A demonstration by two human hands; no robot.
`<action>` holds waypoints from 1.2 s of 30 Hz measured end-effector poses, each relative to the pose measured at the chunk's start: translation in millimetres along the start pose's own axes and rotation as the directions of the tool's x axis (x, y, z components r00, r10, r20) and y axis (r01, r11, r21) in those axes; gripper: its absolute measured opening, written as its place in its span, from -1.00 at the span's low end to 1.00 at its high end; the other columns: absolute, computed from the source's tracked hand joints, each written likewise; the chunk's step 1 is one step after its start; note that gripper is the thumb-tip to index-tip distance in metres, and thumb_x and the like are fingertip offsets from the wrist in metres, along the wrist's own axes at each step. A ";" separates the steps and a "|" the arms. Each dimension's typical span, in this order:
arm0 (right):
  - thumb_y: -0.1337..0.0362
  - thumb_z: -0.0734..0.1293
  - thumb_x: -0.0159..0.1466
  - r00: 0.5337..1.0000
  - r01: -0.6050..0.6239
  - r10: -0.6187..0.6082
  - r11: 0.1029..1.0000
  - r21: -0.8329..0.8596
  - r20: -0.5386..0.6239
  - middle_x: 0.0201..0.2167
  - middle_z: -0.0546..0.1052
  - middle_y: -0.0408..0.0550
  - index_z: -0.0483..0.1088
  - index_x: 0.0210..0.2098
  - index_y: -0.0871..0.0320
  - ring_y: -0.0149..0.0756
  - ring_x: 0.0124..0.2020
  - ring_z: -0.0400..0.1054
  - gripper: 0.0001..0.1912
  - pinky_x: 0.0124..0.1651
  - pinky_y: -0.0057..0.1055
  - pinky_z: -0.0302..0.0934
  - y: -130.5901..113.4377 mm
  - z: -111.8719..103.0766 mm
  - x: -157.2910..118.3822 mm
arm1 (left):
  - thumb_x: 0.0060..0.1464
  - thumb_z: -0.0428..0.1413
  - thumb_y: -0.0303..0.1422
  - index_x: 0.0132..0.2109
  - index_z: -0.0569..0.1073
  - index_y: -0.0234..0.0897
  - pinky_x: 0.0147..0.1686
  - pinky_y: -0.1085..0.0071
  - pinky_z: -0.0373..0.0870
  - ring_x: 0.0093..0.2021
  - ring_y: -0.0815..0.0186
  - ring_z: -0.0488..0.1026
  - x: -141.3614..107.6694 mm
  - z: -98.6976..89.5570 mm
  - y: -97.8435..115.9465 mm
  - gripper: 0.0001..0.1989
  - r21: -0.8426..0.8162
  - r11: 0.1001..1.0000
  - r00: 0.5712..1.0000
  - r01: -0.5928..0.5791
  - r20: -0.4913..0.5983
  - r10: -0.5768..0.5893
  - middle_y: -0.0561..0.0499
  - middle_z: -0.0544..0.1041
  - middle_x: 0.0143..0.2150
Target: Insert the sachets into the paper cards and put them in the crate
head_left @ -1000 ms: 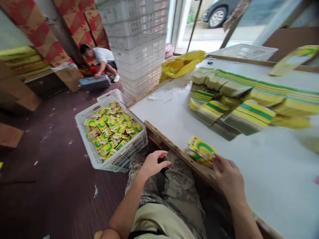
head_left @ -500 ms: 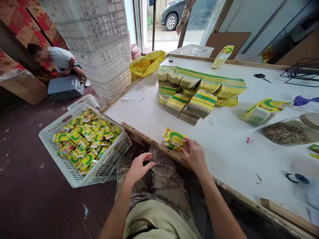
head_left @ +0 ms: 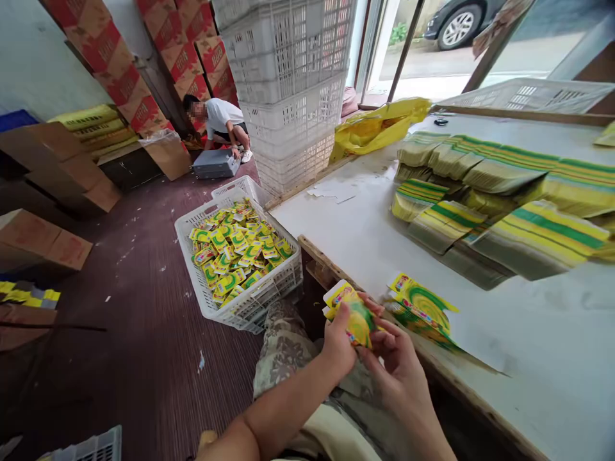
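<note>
My left hand [head_left: 339, 342] is wrapped round a small yellow-and-green printed carton [head_left: 358, 318], thumb on its front. The carton is tilted over my lap, in front of the table edge. At its lower right end, the fingers of my right hand [head_left: 396, 362] are closed on it; my fingers hide part of that end. On the table just beyond lie more such cartons [head_left: 425, 304], flat and overlapping. Farther back stand bundled stacks of flat cartons [head_left: 509, 234]. To my left, a white plastic crate [head_left: 271, 296] is heaped with small yellow-green cartons [head_left: 235, 250].
The table's wooden edge [head_left: 331, 269] runs between me and the white tabletop [head_left: 321, 221]. A yellow bag [head_left: 379, 128] hangs over the far corner beside tall stacked crates [head_left: 293, 96]. A person [head_left: 223, 121] crouches at a grey case [head_left: 216, 163]. Cardboard boxes [head_left: 72, 160] stand left.
My right hand has brought a carton off the table edge towards me. My left hand, open before, has come up and closed round it. The view has swung left.
</note>
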State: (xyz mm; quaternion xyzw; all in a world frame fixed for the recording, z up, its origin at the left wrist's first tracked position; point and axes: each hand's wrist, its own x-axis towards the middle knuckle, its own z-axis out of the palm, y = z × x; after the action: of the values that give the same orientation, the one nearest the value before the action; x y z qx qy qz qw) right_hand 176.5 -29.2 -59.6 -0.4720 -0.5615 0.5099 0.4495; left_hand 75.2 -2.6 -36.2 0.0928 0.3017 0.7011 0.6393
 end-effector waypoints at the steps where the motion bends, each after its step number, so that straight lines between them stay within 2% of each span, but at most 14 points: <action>1: 0.08 0.42 0.20 1.000 -0.017 0.017 1.000 0.024 0.002 -0.32 0.42 -0.10 0.28 0.05 0.05 -0.29 -0.31 0.35 -0.52 -0.24 -0.38 0.34 1.0 6.0 -3.4 | -0.09 0.23 0.06 -0.27 0.45 -0.30 -0.25 0.35 0.40 -0.35 0.28 0.47 -0.5 1.1 0.7 -0.51 -0.042 0.999 0.998 -0.020 -0.052 0.017 -0.01 0.48 -0.41; 4: 0.08 0.42 0.19 0.994 -0.062 0.057 0.997 0.047 0.096 -0.26 0.49 -0.03 0.36 0.00 0.08 -0.23 -0.22 0.39 -0.57 -0.14 -0.35 0.34 -0.5 16.6 -7.5 | -0.05 0.23 -0.01 -0.35 0.38 -0.28 -0.38 0.49 0.31 -0.49 0.44 0.33 0.0 -4.1 3.7 -0.59 -0.062 0.995 0.985 -0.073 -0.160 0.062 0.10 0.36 -0.50; 8: 0.06 0.43 0.16 0.983 -0.086 0.071 0.993 0.078 0.171 -0.27 0.54 0.01 0.40 -0.05 0.12 -0.17 -0.24 0.44 -0.57 -0.18 -0.33 0.38 -6.1 20.0 -3.6 | -0.12 0.28 0.03 -0.37 0.35 -0.28 -0.45 0.55 0.23 -0.52 0.49 0.22 -0.3 -14.1 7.0 -0.53 0.102 0.993 0.968 -0.051 -0.241 0.074 0.14 0.29 -0.52; 10: 0.07 0.46 0.13 0.990 -0.075 0.066 0.995 0.070 0.123 -0.31 0.54 -0.01 0.41 -0.08 0.13 -0.19 -0.27 0.44 -0.57 -0.21 -0.35 0.38 -7.1 15.6 -0.5 | -0.15 0.27 0.09 -0.30 0.40 -0.28 -0.39 0.53 0.28 -0.45 0.46 0.28 -3.6 -13.9 9.2 -0.48 0.180 0.982 0.979 -0.053 -0.186 0.086 0.10 0.36 -0.44; 13: 0.08 0.46 0.12 0.998 -0.046 0.047 0.999 0.023 -0.045 -0.29 0.54 -0.02 0.44 -0.14 0.13 -0.21 -0.28 0.44 -0.62 -0.25 -0.39 0.38 -7.4 -0.1 2.9 | -0.11 0.19 0.18 -0.11 0.47 -0.28 -0.20 0.44 0.35 -0.30 0.36 0.38 -9.3 -8.4 13.0 -0.36 0.216 0.967 0.991 -0.135 0.023 0.134 -0.01 0.46 -0.26; 16: 0.08 0.46 0.11 0.982 0.004 -0.010 0.999 -0.036 -0.189 -0.37 0.53 -0.07 0.46 -0.28 0.14 -0.26 -0.37 0.42 -0.71 -0.33 -0.43 0.37 -9.1 -19.2 4.3 | -0.06 0.23 0.07 -0.22 0.53 -0.31 -0.21 0.39 0.34 -0.35 0.35 0.39 -10.0 -4.5 14.8 -0.50 0.299 0.946 0.991 -0.129 0.084 0.108 -0.01 0.50 -0.34; 19: 0.11 0.44 0.15 0.970 0.104 -0.131 0.985 -0.137 -0.206 -0.50 0.49 -0.14 0.44 -0.40 0.12 -0.30 -0.48 0.38 -0.79 -0.41 -0.45 0.34 -13.3 -35.4 6.5 | -0.10 0.30 -0.04 -0.37 0.54 -0.33 -0.27 0.37 0.35 -0.39 0.33 0.40 -6.7 -5.9 17.9 -0.61 0.398 0.913 0.996 -0.090 0.060 0.072 0.02 0.50 -0.45; 22: 0.11 0.39 0.21 0.940 0.253 -0.313 0.905 -0.342 -0.135 -0.45 0.52 -0.12 0.48 -0.37 0.09 -0.28 -0.45 0.41 -0.82 -0.40 -0.41 0.33 -17.3 -50.7 11.8 | -0.01 0.24 -0.04 -0.25 0.56 -0.32 -0.18 0.34 0.39 -0.27 0.26 0.46 -5.4 -7.8 31.7 -0.61 0.498 0.855 0.988 -0.146 0.117 0.101 -0.05 0.57 -0.30; 24: 0.10 0.35 0.26 0.907 0.335 -0.419 0.780 -0.528 -0.044 -0.37 0.54 -0.09 0.52 -0.30 0.06 -0.26 -0.40 0.43 -0.81 -0.37 -0.38 0.31 -18.3 -59.6 16.1 | 0.09 0.17 -0.08 -0.05 0.50 -0.28 -0.05 0.31 0.38 -0.10 0.22 0.47 -7.2 -6.6 47.0 -0.59 0.603 0.753 0.965 -0.262 0.181 0.191 -0.11 0.56 -0.09; 26: 0.11 0.30 0.31 0.866 0.423 -0.494 0.636 -0.645 0.081 -0.33 0.55 -0.09 0.54 -0.24 0.03 -0.24 -0.36 0.44 -0.79 -0.31 -0.35 0.30 -18.2 -63.7 19.4 | 0.10 0.17 -0.10 0.08 0.42 -0.23 0.09 0.25 0.32 0.06 0.17 0.42 -9.8 -3.9 61.6 -0.54 0.719 0.564 0.914 -0.406 0.324 0.245 -0.14 0.50 0.05; 28: 0.13 0.26 0.34 0.819 0.521 -0.535 0.542 -0.659 0.208 -0.34 0.56 -0.11 0.54 -0.20 0.00 -0.23 -0.33 0.43 -0.78 -0.19 -0.29 0.29 -18.3 -61.5 20.7 | -0.02 0.25 -0.06 0.13 0.40 -0.22 0.20 0.14 0.21 0.15 0.08 0.35 -11.3 -2.3 70.2 -0.40 0.777 0.329 0.843 -0.536 0.511 0.167 -0.18 0.45 0.12; 30: 0.18 0.24 0.36 0.792 0.580 -0.536 0.511 -0.634 0.292 -0.35 0.56 -0.13 0.54 -0.20 -0.04 -0.23 -0.31 0.43 -0.78 -0.04 -0.20 0.25 -19.5 -55.2 20.0 | -0.17 0.32 -0.02 0.13 0.41 -0.21 0.26 0.02 0.10 0.16 -0.02 0.35 -10.6 -4.2 70.8 -0.29 0.783 0.138 0.789 -0.607 0.614 -0.010 -0.21 0.46 0.10; 33: 0.25 0.22 0.36 0.800 0.583 -0.498 0.509 -0.633 0.335 -0.37 0.57 -0.15 0.54 -0.21 -0.10 -0.20 -0.29 0.43 -0.75 0.13 -0.09 0.14 -21.5 -47.8 17.0 | -0.22 0.35 -0.04 0.01 0.50 -0.19 0.10 -0.01 0.29 -0.06 -0.04 0.50 -6.5 -13.7 63.1 -0.38 0.816 0.007 0.788 -0.577 0.560 -0.255 -0.17 0.54 -0.15; 36: 0.28 0.22 0.34 0.780 0.614 -0.489 0.480 -0.626 0.390 -0.35 0.58 -0.18 0.53 -0.18 -0.17 -0.14 -0.20 0.43 -0.73 0.27 -0.02 -0.03 -19.8 -48.9 14.0 | -0.33 0.39 -0.05 -0.01 0.50 -0.15 -0.14 0.15 0.44 -0.15 -0.02 0.52 0.2 -25.6 55.0 -0.33 0.833 0.001 0.767 -0.554 0.511 -0.389 -0.11 0.52 -0.21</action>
State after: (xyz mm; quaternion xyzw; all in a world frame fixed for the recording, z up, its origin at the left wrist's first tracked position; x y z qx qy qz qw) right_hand 221.3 -8.8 -35.8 -0.3610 -0.8701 0.1077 0.3180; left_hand 15.7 -10.3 -27.0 0.7625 0.4611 0.2359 0.3878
